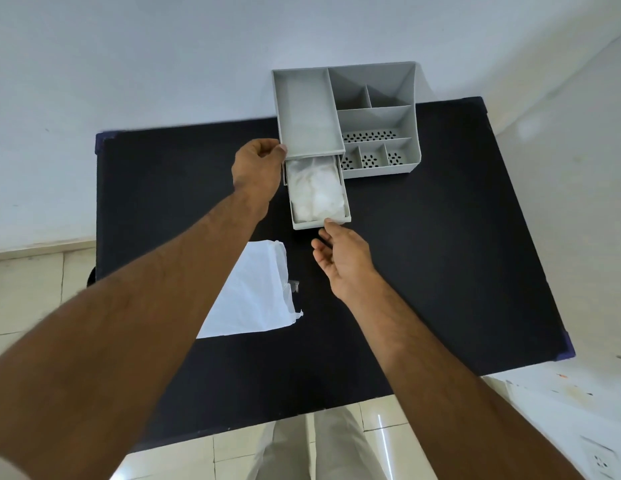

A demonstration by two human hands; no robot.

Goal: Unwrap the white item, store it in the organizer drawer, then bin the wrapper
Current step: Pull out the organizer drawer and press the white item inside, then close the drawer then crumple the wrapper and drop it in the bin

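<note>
With the soft, light white item (316,192) lying in the open drawer (319,221), our left hand (259,168) grips the organizer (378,123) and our open right hand (340,258) touches the drawer front; the flimsy wrapper (253,292) lies on the tabletop (440,254), best pinched by an edge.

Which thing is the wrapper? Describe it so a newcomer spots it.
On the black table, look near the front-left, below the grey organizer and its open drawer. The wrapper lies flat there, partly under the left forearm. It is the only thin, crinkled white sheet; the white item sits in the drawer.
</note>
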